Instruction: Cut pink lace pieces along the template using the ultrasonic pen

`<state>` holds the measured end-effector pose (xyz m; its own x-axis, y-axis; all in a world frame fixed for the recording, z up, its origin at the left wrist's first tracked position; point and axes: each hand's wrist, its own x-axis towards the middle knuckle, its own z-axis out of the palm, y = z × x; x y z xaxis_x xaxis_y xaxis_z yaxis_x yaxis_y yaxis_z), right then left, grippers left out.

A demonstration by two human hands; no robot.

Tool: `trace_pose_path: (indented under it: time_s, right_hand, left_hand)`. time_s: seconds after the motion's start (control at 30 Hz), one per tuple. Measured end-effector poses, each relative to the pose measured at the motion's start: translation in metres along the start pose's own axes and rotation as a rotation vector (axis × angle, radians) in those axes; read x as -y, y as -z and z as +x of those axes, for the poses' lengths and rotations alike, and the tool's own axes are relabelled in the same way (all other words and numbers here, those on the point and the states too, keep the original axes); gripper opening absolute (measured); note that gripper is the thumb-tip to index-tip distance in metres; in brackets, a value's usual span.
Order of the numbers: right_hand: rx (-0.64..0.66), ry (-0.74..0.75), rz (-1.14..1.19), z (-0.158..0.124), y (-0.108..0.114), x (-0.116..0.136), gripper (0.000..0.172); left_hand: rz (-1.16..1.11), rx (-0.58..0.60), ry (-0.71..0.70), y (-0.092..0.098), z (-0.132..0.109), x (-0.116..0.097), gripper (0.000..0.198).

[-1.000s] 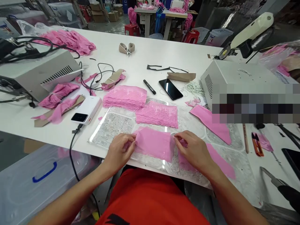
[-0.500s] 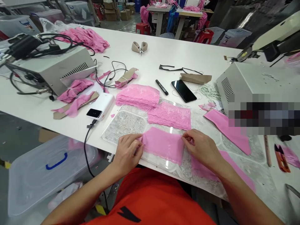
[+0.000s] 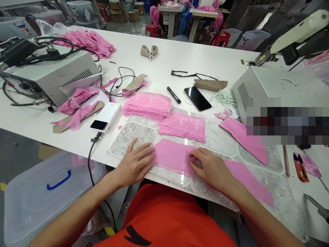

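A flat pink fabric piece (image 3: 173, 157) lies on the marbled clear mat (image 3: 137, 132) at the table's front edge. My left hand (image 3: 136, 163) rests at its left edge, fingers spread, fingertips on the cloth. At the right edge is my right hand (image 3: 209, 166), its fingers curled with thumb and index finger at the cloth; whether they pinch it is unclear. Just behind lie two stacks of pink lace-edged pieces, a left stack (image 3: 147, 104) and a right stack (image 3: 182, 126). Another pink piece (image 3: 248, 180) lies partly beneath my right forearm.
A white power bank (image 3: 106, 117) with a cable stands left of the mat. Behind are a marker (image 3: 174, 95) and a phone (image 3: 197, 98). Grey machine boxes flank the table, the left box (image 3: 61, 73) near cables. Orange snips (image 3: 300, 168) lie at right.
My left hand's fingers have spread from a pinch and lie flatter. My right hand has moved slightly left and inward over the cloth's right edge. The whole view has shifted a little.
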<state>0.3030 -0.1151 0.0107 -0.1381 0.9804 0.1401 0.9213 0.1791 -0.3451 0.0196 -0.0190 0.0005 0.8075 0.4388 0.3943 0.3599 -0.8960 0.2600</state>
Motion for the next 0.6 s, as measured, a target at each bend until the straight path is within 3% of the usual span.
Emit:
trace_pose_path:
  time_s: [0.17,0.27,0.4,0.5,0.6]
  right_hand:
    - [-0.049,-0.072,0.106,-0.002,0.01,-0.004,0.011]
    - [-0.195,-0.174,0.184,-0.019,0.026,-0.017,0.01]
    - [-0.405,-0.3,0.174,-0.065,0.04,-0.035,0.008]
    - [-0.482,-0.343,0.131,-0.103,0.04,-0.045,0.009]
    - [-0.53,-0.385,0.085,-0.131,0.034,-0.053,0.009]
  left_hand:
    - [0.027,-0.155,0.023,0.009,0.005,0.007,0.013]
    - [-0.062,-0.05,-0.137,0.003,0.025,-0.002,0.017]
    - [-0.142,0.178,-0.41,-0.019,0.07,-0.029,0.029]
    - [-0.2,0.293,-0.581,-0.039,0.102,-0.053,0.031]
    - [-0.246,0.321,-0.656,-0.055,0.124,-0.069,0.028]
